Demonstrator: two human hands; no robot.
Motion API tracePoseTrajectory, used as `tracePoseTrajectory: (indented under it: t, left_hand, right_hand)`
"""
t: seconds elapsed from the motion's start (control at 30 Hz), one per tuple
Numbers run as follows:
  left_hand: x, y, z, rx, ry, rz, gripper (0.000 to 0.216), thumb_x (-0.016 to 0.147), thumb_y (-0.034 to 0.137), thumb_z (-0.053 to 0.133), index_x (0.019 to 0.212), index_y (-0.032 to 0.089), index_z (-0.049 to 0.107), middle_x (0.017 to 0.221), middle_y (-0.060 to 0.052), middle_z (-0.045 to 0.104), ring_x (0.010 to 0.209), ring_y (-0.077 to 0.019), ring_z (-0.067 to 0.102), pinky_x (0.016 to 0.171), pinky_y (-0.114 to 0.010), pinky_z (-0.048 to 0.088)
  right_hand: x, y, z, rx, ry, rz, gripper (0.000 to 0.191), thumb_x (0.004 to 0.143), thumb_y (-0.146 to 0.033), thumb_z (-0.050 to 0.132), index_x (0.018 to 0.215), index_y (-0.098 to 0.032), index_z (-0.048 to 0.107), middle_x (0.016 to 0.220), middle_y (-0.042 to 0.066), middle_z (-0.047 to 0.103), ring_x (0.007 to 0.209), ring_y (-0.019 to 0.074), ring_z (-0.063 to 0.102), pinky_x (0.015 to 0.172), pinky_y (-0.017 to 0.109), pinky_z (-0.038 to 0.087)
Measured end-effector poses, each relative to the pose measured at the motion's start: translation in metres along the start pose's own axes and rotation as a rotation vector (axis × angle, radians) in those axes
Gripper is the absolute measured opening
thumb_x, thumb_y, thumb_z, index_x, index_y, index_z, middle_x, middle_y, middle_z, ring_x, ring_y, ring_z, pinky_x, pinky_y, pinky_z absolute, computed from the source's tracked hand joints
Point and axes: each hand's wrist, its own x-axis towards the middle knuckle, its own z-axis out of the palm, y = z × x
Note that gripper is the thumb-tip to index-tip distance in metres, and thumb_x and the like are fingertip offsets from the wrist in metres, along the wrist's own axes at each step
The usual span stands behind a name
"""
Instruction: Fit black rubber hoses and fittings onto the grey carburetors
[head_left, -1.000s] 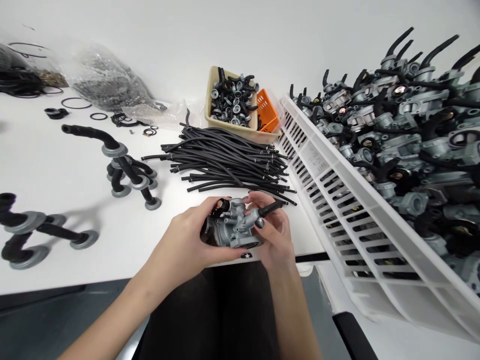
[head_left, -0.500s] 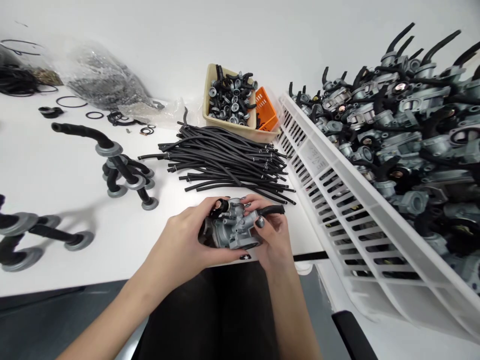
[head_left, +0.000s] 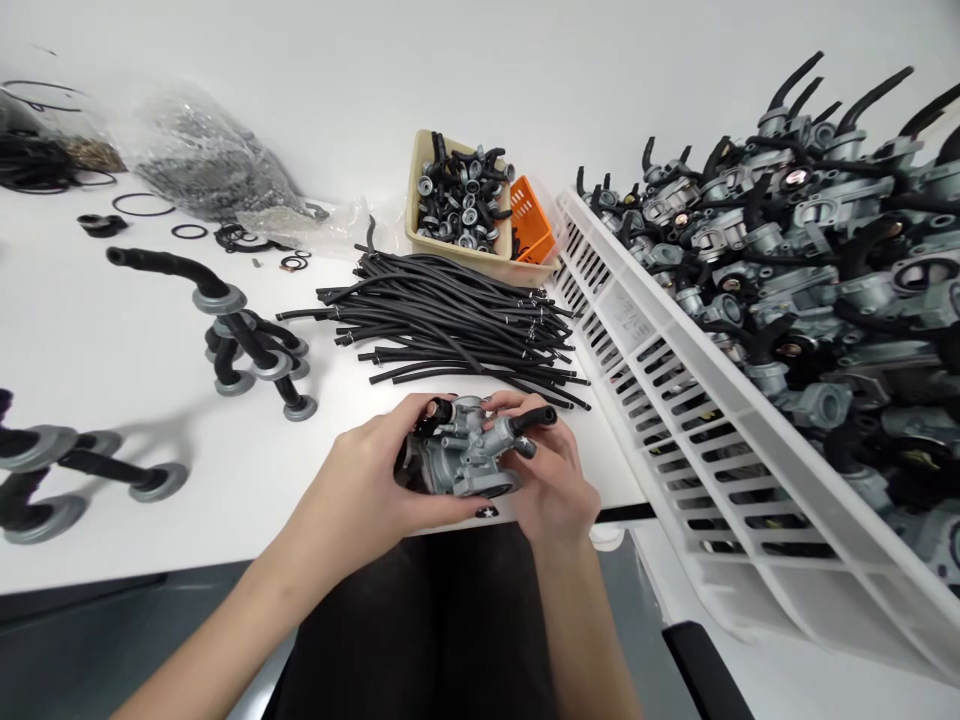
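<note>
Your left hand (head_left: 375, 490) and right hand (head_left: 551, 475) clasp the ribbed grey metal carburetor (head_left: 465, 455); its black rubber hose (head_left: 534, 418) now tilts upward.

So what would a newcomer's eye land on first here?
The grey metal carburettor held in both hands, left hand and right hand, at the table's near edge. On the right, a white slatted plastic crate heaped with similar carburettors; behind the hands, a bundle of thin black rubber hoses.
</note>
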Motion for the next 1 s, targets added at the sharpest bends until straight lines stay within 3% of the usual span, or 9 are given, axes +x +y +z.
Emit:
tracePoseTrajectory:
  t: [0.37, 0.67, 0.87, 1.0]
  left_hand:
    - [0.001, -0.001, -0.001, -0.044, -0.012, -0.009, 0.06, 0.064, 0.049, 0.08, 0.112, 0.025, 0.052, 0.1, 0.001, 0.069, 0.086, -0.02, 0.065, 0.073, -0.029, 0.048]
    - [0.0, -0.001, 0.002, -0.002, 0.012, 0.007, 0.057, 0.064, 0.043, 0.08, 0.112, 0.028, 0.052, 0.097, 0.004, 0.068, 0.082, -0.0173, 0.063, 0.07, -0.026, 0.048]
    - [-0.002, -0.003, 0.004, 0.038, 0.035, 0.032, 0.06, 0.063, 0.045, 0.08, 0.113, 0.028, 0.052, 0.098, 0.002, 0.067, 0.08, -0.0184, 0.062, 0.069, -0.027, 0.048]
    - [-0.002, -0.004, 0.004, 0.024, 0.035, 0.035, 0.059, 0.064, 0.046, 0.08, 0.114, 0.028, 0.052, 0.099, 0.002, 0.067, 0.082, -0.0183, 0.063, 0.07, -0.027, 0.048]
  right_hand:
    - [-0.001, 0.004, -0.005, -0.103, -0.037, 0.0, 0.03, 0.073, -0.035, 0.078, 0.1, -0.024, 0.076, 0.105, 0.006, 0.065, 0.083, 0.0178, 0.059, 0.07, 0.027, 0.047]
    - [0.001, 0.007, -0.004, -0.195, -0.038, -0.062, 0.027, 0.071, -0.038, 0.081, 0.097, -0.032, 0.078, 0.104, 0.003, 0.065, 0.083, 0.0173, 0.059, 0.076, 0.029, 0.048]
    - [0.0, 0.009, -0.006, -0.168, -0.069, -0.079, 0.012, 0.075, -0.027, 0.079, 0.087, -0.028, 0.077, 0.105, 0.002, 0.064, 0.094, 0.0178, 0.058, 0.075, 0.026, 0.046]
    - [0.001, 0.006, -0.006, -0.143, -0.092, -0.081, 0.012, 0.074, -0.029, 0.078, 0.085, -0.024, 0.076, 0.103, 0.004, 0.063, 0.097, 0.0201, 0.057, 0.081, 0.028, 0.044]
